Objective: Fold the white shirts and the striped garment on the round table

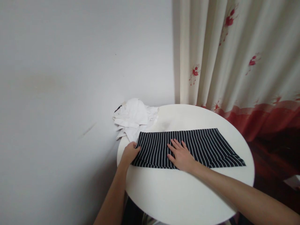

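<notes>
Pinches the cloth [206,145] at its left end with the left hand [130,153], fingers closed on the edge; presses the right hand [181,157] flat and open mid-cloth, likely keeping the folded strip smooth across the bench [178,193]. White clothes [134,118] heaped just beside.

A round white table [187,193] carries a dark striped cloth [206,147], flat across its middle; a crumpled white garment [134,120] sits on the far left edge, overhanging it. The two touch.

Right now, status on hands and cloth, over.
Left hand grips left end of striped cloth. Right hand flat on its middle. White clothes heaped by far-left corner.
</notes>
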Motion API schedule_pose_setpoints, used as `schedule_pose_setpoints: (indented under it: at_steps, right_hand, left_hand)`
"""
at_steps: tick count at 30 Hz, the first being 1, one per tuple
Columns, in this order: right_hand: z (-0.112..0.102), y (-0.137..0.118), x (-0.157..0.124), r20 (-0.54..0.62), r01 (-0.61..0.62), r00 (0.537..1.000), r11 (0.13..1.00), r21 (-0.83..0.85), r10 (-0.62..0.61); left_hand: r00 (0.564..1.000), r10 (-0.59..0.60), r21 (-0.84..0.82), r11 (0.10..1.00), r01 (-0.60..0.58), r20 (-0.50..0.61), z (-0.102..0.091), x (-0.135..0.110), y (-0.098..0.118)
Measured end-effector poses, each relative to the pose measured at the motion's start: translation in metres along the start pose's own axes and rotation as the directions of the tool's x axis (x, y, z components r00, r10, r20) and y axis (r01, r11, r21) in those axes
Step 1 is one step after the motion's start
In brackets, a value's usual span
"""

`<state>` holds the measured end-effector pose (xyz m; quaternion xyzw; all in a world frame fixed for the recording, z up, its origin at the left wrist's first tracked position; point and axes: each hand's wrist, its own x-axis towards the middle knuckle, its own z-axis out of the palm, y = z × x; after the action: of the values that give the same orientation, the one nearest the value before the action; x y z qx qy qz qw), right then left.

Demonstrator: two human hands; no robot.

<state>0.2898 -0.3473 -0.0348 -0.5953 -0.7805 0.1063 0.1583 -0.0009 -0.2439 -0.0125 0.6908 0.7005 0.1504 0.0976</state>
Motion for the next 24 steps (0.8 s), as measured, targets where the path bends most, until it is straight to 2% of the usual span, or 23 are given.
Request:
schedule_pose_setpoints:
  at_steps: [3, 6, 11, 15, 21, 24]
  right_hand:
    - [-0.001, -0.002, 0.0, 0.007, -0.004, 1.0, 1.0, 0.019, 0.004]
    - [-0.002, -0.003, 0.001, 0.017, -0.015, 1.0, 0.999, 0.033, 0.014]
    - [-0.002, -0.003, 0.001, 0.013, -0.016, 1.0, 0.999, 0.042, 0.016]
    - [-0.002, -0.002, 0.001, 0.011, -0.013, 1.0, 0.999, 0.053, 0.012]
    - [-0.002, -0.001, 0.002, 0.007, -0.012, 1.0, 0.998, 0.069, 0.011]
    - [-0.003, -0.001, 0.002, 0.014, -0.013, 1.0, 0.997, 0.081, 0.012]
  left_hand:
    - [1.0, -0.001, -0.195, 0.981, -0.003, -0.022, -0.004, 0.0, -0.006]
    - [0.995, 0.094, -0.308, 0.946, -0.097, -0.024, -0.006, -0.003, -0.011]
    - [0.988, 0.146, -0.319, 0.94, -0.123, 0.051, -0.01, -0.005, -0.011]
    - [0.971, 0.239, -0.307, 0.925, -0.223, 0.014, -0.011, -0.001, -0.006]
    - [0.977, 0.213, -0.233, 0.951, -0.206, 0.006, -0.006, 0.0, 0.0]
    - [0.967, 0.256, -0.228, 0.94, -0.252, -0.013, -0.016, -0.001, 0.009]
